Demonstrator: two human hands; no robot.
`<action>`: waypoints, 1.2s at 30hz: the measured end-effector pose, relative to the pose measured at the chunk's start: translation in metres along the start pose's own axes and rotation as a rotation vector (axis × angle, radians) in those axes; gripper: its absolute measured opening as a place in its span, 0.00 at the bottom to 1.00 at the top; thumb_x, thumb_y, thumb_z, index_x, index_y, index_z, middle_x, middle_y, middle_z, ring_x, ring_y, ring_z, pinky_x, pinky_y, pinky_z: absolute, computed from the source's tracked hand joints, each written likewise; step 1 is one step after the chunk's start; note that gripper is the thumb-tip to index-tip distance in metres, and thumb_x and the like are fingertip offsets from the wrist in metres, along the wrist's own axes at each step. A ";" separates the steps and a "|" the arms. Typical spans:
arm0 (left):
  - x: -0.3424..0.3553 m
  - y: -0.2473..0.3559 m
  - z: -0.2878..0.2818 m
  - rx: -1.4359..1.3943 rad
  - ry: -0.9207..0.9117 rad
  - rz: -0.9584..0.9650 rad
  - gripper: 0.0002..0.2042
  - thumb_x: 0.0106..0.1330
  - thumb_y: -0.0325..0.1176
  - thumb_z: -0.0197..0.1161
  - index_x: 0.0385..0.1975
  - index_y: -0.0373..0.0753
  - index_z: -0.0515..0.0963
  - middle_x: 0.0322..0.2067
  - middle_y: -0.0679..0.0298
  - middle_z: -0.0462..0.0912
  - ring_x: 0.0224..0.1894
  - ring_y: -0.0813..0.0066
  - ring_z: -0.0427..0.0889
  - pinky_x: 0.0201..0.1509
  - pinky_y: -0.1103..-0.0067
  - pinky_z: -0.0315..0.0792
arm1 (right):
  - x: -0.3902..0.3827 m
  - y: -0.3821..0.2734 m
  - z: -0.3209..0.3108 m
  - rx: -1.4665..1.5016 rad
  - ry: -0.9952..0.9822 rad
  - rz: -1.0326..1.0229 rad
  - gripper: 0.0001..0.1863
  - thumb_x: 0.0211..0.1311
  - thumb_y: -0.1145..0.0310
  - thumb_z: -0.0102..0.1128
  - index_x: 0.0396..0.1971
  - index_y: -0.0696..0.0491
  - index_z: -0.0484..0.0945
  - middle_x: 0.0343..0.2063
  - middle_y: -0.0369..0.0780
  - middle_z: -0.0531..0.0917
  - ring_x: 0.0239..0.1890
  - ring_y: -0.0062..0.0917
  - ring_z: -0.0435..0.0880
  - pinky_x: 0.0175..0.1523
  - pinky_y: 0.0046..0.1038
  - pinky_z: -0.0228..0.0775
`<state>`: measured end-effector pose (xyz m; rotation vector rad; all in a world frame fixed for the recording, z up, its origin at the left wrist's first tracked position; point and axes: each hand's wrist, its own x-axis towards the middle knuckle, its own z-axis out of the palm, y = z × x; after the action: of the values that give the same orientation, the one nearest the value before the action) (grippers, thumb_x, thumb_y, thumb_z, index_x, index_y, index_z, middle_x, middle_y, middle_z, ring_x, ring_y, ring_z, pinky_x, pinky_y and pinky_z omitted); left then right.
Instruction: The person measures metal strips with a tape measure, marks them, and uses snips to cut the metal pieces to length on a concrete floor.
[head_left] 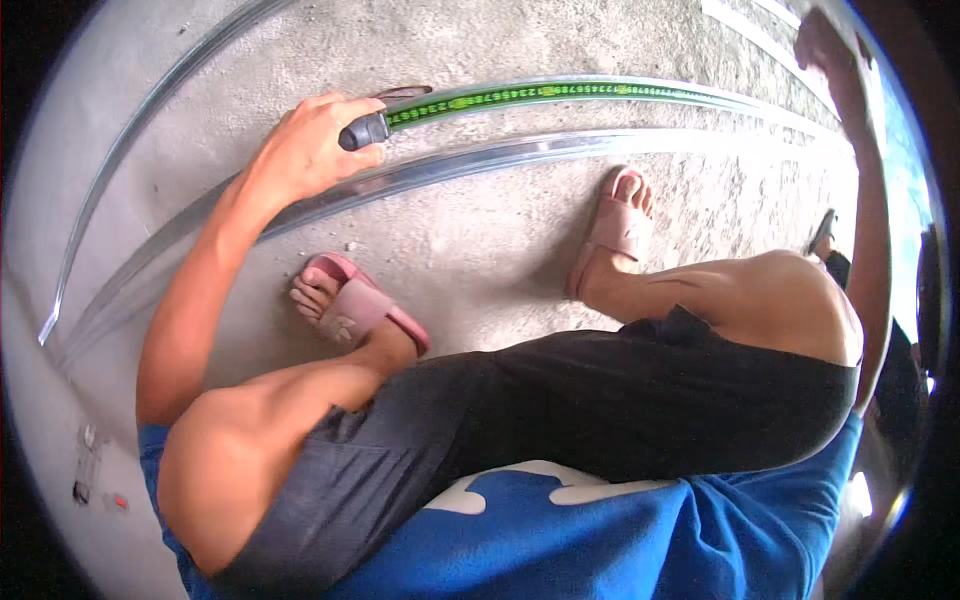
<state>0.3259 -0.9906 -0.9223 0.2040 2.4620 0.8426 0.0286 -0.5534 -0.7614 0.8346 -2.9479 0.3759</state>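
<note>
From where I stand: left hand (305, 150) wrapped round a tape measure (365, 130), fingers over the top, thumb on the near side; probably gripped so the case stays steady with the blade out. Green blade (520, 93) runs rightward from that hand along a metal strip (770, 118), likely so its marks read against it. Second strip (430, 178) is nearer the body, passing below the left wrist. Third strip (128, 130) is left of that hand. Right hand (828, 48), far off, blurred; can't tell if it holds anything. Pink slippers (362, 305) planted apart, apparently for balance.
</note>
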 end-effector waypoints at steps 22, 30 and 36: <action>-0.128 -0.170 -0.028 0.032 0.047 -0.062 0.25 0.54 0.41 0.68 0.51 0.36 0.81 0.45 0.47 0.85 0.47 0.49 0.84 0.56 0.66 0.75 | -0.131 -0.315 0.283 1.146 -0.548 0.291 0.10 0.65 0.67 0.64 0.35 0.54 0.72 0.25 0.35 0.78 0.29 0.17 0.77 0.33 0.24 0.70; -0.173 -0.211 -0.030 0.162 0.124 -0.114 0.24 0.55 0.38 0.67 0.53 0.38 0.80 0.51 0.49 0.83 0.54 0.52 0.82 0.62 0.66 0.72 | -0.110 -0.358 0.317 0.899 -0.571 -0.074 0.10 0.62 0.70 0.63 0.31 0.57 0.70 0.22 0.38 0.80 0.26 0.19 0.80 0.34 0.25 0.73; -0.179 -0.194 -0.044 0.177 0.095 -0.169 0.23 0.51 0.36 0.70 0.49 0.36 0.82 0.35 0.47 0.85 0.38 0.52 0.84 0.47 0.65 0.76 | -0.109 -0.362 0.324 0.824 -0.443 -0.097 0.11 0.61 0.69 0.65 0.32 0.59 0.73 0.22 0.41 0.81 0.28 0.22 0.83 0.36 0.29 0.78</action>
<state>0.4602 -1.2220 -0.9340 0.0172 2.6007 0.5758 0.3154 -0.8768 -1.0098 1.2462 -3.0776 1.6563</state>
